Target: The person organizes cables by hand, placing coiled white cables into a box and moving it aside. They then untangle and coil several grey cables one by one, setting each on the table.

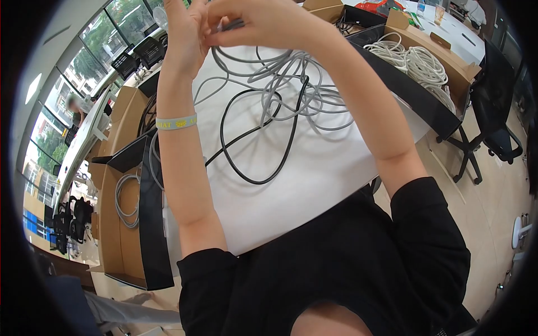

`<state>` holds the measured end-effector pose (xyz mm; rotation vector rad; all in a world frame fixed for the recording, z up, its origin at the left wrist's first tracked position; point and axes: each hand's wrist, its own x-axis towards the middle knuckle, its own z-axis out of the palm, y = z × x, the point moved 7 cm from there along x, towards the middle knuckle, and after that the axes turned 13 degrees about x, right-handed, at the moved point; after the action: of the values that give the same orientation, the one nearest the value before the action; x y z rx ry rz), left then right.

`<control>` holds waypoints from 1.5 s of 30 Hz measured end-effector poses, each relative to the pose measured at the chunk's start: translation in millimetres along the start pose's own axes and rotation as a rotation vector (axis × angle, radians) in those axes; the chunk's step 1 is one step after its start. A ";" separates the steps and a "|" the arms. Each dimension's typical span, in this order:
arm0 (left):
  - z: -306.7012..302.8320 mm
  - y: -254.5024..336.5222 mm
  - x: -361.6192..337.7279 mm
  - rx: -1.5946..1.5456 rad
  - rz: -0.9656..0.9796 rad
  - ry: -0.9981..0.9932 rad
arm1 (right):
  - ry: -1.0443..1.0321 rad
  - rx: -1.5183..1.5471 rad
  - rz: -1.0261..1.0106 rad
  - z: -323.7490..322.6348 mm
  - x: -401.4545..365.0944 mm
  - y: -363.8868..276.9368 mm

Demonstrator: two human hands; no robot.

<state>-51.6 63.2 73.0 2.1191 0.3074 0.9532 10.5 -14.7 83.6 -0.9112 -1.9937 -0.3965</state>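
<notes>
At the top edge of the head view my right hand (260, 23) has its fingers closed round a grey cable (232, 25). Pressed up beside it is my left hand (188, 36), closed at the same cable, its upper fingers partly cut off by the frame. Loose loops of grey cable (274, 89) hang and spread below the hands in a tangle on the white table (314, 173). Through that tangle runs a black cable (260, 182), lying in a wide loop nearer to me. The cable ends in my fingers are hidden.
An open box (140, 235) at the left holds a coiled grey cable (128, 199). At the right, another open box (414, 101) holds white cable coils (423, 64). A black office chair (493, 112) stands beyond it. Another person's leg (129, 311) shows at lower left.
</notes>
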 end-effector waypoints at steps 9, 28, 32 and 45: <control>23.4 -45.8 9.8 0.264 0.110 -0.220 | 0.315 0.590 0.131 -68.0 -3.9 12.0; -1.0 2.2 6.9 -0.422 0.144 0.096 | 0.269 0.907 0.258 -27.3 0.0 42.9; -17.5 10.7 -0.7 0.061 0.161 0.191 | -0.121 0.967 0.457 -8.9 -11.7 51.5; -34.5 16.5 -1.9 0.549 0.144 0.137 | 0.297 1.305 0.494 -20.9 -3.4 48.0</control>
<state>-79.2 70.4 98.5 2.6019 0.5406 1.2047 59.1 4.2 89.2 -0.3869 -1.2469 0.9139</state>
